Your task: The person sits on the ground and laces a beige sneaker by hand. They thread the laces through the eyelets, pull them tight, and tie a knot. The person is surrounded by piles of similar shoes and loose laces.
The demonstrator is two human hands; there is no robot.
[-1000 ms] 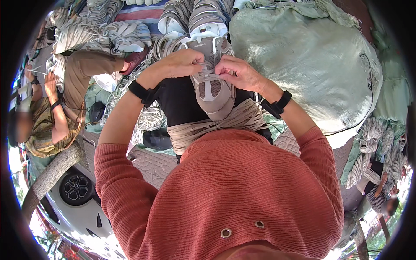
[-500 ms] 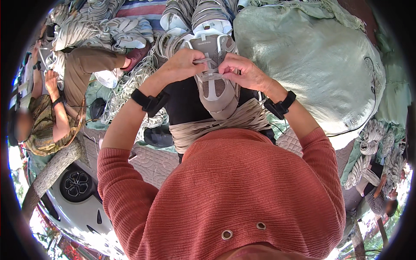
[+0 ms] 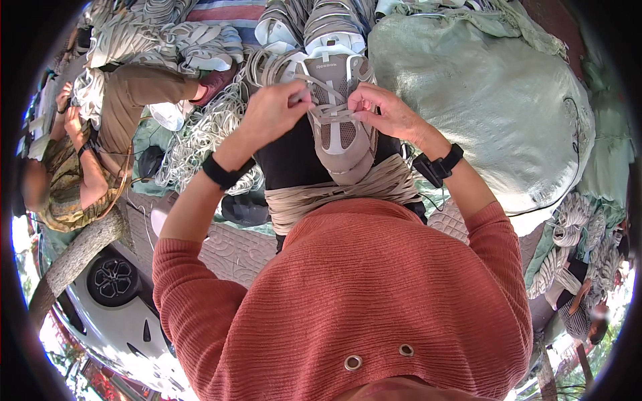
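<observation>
A taupe and white sneaker upper (image 3: 344, 160) lies across my lap, toe toward me, its mesh vamp facing up. A flat grey shoelace (image 3: 319, 83) crosses the eyelet rows. My left hand (image 3: 275, 112) is closed at the left edge of the lacing, finger and thumb pinched on the lace. At the right eyelet row, my right hand (image 3: 386, 111) pinches the lace between thumb and forefinger. Which lace end each holds is too small to tell. A bundle of beige laces (image 3: 341, 190) lies across my lap below the toe.
More sneaker uppers (image 3: 331, 30) are stacked beyond the lap. A tangle of pale laces (image 3: 200, 137) lies to the left, and a big pale-green sack (image 3: 475, 110) bulges at the right. A co-worker (image 3: 77, 174) sits far left near a tree trunk (image 3: 87, 257) and a parked white car (image 3: 127, 327).
My left hand has drawn slightly left and down, and a strand of lace now slants across the upper above it. The right hand stays pinched by the right eyelets.
</observation>
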